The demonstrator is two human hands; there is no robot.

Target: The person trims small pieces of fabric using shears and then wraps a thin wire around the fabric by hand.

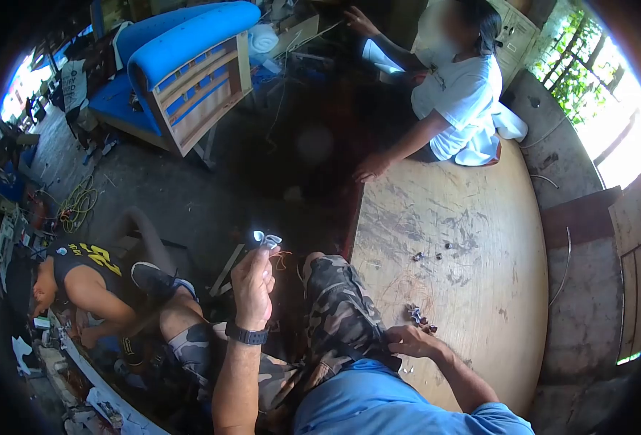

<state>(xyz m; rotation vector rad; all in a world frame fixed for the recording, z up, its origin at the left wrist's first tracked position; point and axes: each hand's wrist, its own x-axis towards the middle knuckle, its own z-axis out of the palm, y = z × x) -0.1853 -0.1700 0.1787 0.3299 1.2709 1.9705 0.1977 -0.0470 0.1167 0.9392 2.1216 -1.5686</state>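
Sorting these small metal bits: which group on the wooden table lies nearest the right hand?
The cluster just above the right hand, at the table's near edge; the scattered bits lie farther up the table.

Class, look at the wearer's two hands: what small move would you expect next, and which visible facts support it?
Probably the right hand picks one piece from the small pile at its fingertips on the table and brings it to the left hand. The left hand is raised, holding a small pale part with orange wire; the right rests beside the pile.
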